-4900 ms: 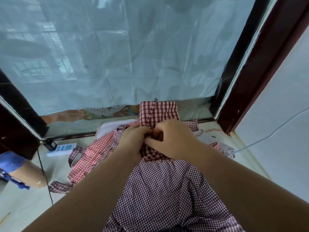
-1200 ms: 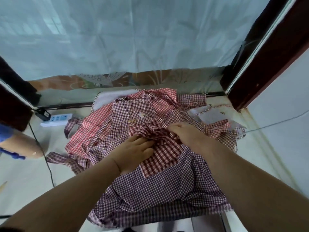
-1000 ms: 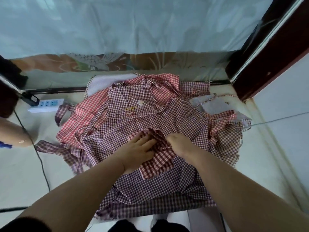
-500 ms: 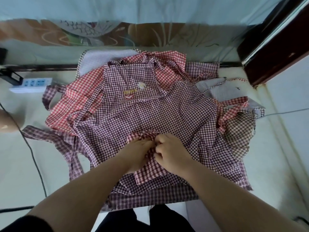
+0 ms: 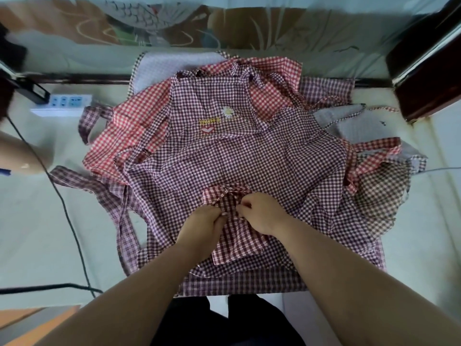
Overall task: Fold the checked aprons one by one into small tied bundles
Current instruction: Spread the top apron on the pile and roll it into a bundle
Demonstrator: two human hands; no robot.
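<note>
The folded apron, a small dark-red checked piece, is lying directly under and between the two hands, on top of the spread pile. The left hand is curling its fingers into the folded apron's left edge and gripping the cloth. The right hand is pinching a gathered bit of the same cloth between thumb and fingertips, knuckles up. The two hands are sitting almost touching, with both bare forearms reaching in from the near edge and converging. A bunched strip of the folded apron is arching just beyond the fingertips.

Beneath the hands a purple checked apron is lying spread flat. Well beyond the hands, on its bib, an embroidered daisy is showing above a line of yellow writing, too blurred to read, and a red-and-white heart patch. Beyond and to the left of the left hand a red checked apron is poking out from under it. To the right of the right hand a thin brown checked apron is lying, and farther off a grey apron. All are resting on the pale floor.

Far to the left of the left hand a white power strip is lying, and a black cable is running across the floor. Far beyond the right hand a dark wooden frame is standing.
</note>
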